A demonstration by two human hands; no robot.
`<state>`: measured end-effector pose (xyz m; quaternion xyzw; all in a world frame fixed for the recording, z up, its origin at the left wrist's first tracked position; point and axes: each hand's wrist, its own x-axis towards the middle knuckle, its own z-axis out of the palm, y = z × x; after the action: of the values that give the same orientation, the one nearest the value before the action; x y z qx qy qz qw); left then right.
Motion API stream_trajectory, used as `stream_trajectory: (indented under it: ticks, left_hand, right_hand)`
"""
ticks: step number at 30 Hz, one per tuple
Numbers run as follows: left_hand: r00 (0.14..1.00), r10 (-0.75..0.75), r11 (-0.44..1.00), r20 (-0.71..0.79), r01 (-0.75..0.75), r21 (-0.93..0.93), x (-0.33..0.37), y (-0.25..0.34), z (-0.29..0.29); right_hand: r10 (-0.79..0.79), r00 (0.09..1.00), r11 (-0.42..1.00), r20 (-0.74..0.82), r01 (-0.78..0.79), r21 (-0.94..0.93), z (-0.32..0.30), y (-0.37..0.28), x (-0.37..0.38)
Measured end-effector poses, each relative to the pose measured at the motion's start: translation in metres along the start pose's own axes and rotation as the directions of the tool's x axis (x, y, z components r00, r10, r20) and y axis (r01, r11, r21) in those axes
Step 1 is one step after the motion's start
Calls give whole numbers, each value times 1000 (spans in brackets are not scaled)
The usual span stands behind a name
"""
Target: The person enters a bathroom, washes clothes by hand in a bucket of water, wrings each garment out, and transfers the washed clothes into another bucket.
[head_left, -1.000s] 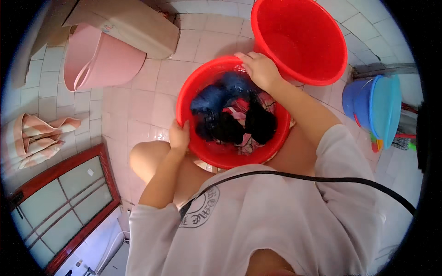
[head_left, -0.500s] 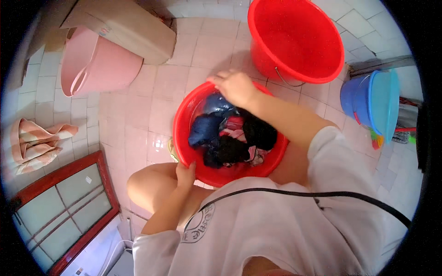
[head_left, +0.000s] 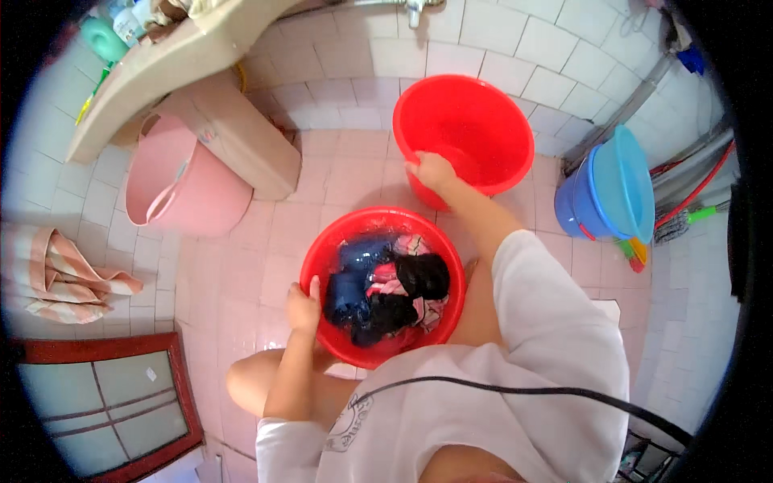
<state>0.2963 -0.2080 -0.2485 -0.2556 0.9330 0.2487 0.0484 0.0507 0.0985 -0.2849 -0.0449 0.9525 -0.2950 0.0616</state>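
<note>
Head view: a person crouches over wash tubs on a pink tiled floor, forearms entering from the lower edge.
Left hand: closed over the rim of the red basin at its 9 o'clock side, fingers curled inside the wall, gripping it.
Right hand: on the near rim of the red bucket at about its 7 o'clock; fingers seem hooked over the edge, though how firm the grip is I cannot tell.
Laundry: dark blue, black and pink wet clothes heaped inside the red basin, which sits just in front of the knees, at the centre of the frame.
Change: a second ago the right hand lay on the basin's far rim at 1 o'clock; it has since left the basin and gone to the bucket at 12 o'clock beyond it. The left hand has kept its hold.
Meaning: judged from this, the work now joins both vessels, one hand steadying each.
Pink bucket: at 10 o'clock from the basin, well apart, beside a beige ledge.
Blue bucket: at 2 o'clock, with a lighter blue lid.
Striped cloth: on the floor at 9 o'clock, far left.
</note>
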Motion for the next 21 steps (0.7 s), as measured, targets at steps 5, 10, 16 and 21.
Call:
stream_trajectory:
  ticks: [5, 10, 16, 21]
  left_hand:
    - [986, 78, 991, -146, -60, 118, 15, -5, 16]
    - [989, 55, 997, -135, -47, 58, 20, -4, 18]
    - [992, 51, 996, -113, -42, 84, 13, -3, 13]
    - [997, -33, 993, -76, 41, 112, 12, -13, 16]
  right_hand:
    - [-204, 969, 970, 140, 219, -104, 12, -28, -11]
    - [-320, 922, 941, 218, 336, -40, 7, -49, -7]
    - [-237, 961, 936, -146, 266, 230, -40, -74, 13]
    - [-191, 438, 920, -878, 392, -4, -171, -122, 104]
